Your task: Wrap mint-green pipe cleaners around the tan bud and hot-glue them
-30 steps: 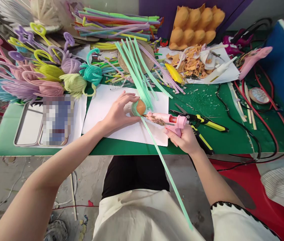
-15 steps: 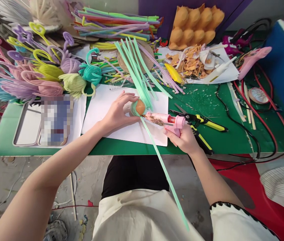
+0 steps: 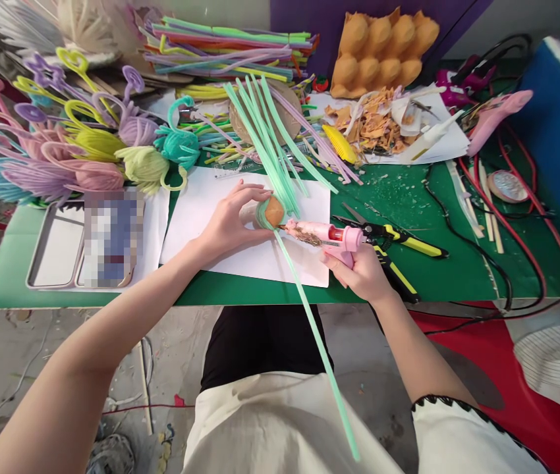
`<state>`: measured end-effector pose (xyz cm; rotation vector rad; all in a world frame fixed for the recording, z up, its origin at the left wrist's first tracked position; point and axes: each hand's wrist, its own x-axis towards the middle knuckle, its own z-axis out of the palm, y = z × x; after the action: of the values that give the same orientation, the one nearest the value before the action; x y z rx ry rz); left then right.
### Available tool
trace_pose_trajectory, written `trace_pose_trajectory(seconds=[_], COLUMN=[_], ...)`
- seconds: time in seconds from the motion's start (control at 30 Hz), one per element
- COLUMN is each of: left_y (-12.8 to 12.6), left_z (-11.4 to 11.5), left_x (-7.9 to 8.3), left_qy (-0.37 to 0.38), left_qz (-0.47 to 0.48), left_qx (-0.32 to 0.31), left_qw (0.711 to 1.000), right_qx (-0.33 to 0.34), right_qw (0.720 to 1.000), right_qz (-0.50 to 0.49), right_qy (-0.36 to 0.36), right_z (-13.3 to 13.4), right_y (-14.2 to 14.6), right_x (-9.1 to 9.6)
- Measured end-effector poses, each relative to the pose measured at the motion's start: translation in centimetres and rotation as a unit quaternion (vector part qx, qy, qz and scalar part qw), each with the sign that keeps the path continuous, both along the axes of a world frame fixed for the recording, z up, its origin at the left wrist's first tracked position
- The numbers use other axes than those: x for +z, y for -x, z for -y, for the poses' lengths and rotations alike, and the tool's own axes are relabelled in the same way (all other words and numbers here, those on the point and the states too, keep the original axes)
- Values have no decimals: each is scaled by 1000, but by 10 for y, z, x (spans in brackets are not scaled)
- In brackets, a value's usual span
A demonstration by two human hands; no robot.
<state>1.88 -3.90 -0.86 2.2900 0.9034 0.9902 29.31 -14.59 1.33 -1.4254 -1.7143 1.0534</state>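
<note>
Steadying the small brown piece (image 3: 275,211) over the white paper (image 3: 255,255), the left hand (image 3: 230,220) curls thumb and fingers about its mint-green wrapping (image 3: 261,215). The right hand (image 3: 362,273) grips the pink glue gun (image 3: 327,234), nozzle at the piece's near side, where a mint strip (image 3: 309,306) trails past the front edge of the table (image 3: 240,291). Whether nozzle and strip touch cannot be told. A thin, even bead seems best, with the left thumb clear of the probably hot tip.
</note>
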Motion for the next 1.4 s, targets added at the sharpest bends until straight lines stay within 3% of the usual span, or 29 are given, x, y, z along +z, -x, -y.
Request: trace_pose_trajectory(seconds=[1.4], left_y=[3], left_z=[0], left_x=[0], left_qy=[5], left_qz=[-8], left_qx=[-1], left_qw=[1000], right_qx=[-17], right_qw=[999], right_qz=[33], right_qy=[4], right_z=[1], right_y=[-1], right_x=[0])
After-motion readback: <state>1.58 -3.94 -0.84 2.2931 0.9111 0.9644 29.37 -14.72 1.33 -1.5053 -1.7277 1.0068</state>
